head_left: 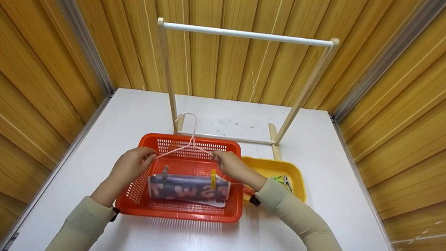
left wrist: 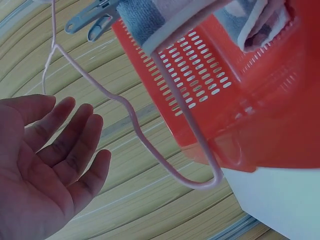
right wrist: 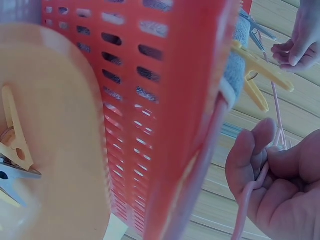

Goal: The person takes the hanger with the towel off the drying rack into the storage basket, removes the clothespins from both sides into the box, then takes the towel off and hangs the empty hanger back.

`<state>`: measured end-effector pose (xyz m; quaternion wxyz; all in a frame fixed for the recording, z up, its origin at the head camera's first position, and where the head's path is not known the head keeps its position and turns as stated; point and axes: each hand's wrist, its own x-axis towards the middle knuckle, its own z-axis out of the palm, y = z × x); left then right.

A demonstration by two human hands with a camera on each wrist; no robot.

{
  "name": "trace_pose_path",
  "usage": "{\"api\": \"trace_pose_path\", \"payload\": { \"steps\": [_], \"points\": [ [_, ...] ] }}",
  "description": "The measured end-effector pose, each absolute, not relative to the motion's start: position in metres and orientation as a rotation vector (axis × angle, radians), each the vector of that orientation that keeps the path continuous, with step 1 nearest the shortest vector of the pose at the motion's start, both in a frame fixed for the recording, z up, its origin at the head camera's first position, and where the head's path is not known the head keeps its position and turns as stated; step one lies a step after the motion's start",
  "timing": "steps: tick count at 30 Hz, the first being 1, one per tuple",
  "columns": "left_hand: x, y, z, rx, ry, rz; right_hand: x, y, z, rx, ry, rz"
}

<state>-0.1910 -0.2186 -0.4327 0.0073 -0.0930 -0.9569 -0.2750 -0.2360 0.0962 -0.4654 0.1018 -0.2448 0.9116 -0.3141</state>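
A pink clothes hanger (head_left: 192, 141) stands over the red basket (head_left: 179, 216), its hook towards the rack. My right hand (head_left: 232, 165) pinches the hanger's right shoulder between thumb and fingers. Near the left shoulder is my left hand (head_left: 130, 164); the left wrist view shows its fingers loosely bent, apart from the hanger wire (left wrist: 132, 120). A blue-grey towel (head_left: 188, 188) with pink letters is folded over the hanger's lower bar. A grey clothespin (head_left: 165, 174) clips it on the left and a yellow clothespin (head_left: 213, 178) on the right.
A yellow tub (head_left: 300, 181) holding several clothespins (right wrist: 17, 132) stands right of the basket, partly behind my right forearm. Behind both rises a wooden rack with a white top rail (head_left: 247, 34). Wood-patterned walls (head_left: 223, 69) enclose the white table (head_left: 331, 195).
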Motion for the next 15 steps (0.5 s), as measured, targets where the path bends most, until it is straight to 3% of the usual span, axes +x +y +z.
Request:
{"api": "trace_pose_path", "payload": {
  "steps": [15],
  "points": [
    [-0.189,-0.219,-0.431,-0.344,-2.978,-0.812,-0.247,0.094,-0.477,-0.669,2.642,-0.967]
  ]
}}
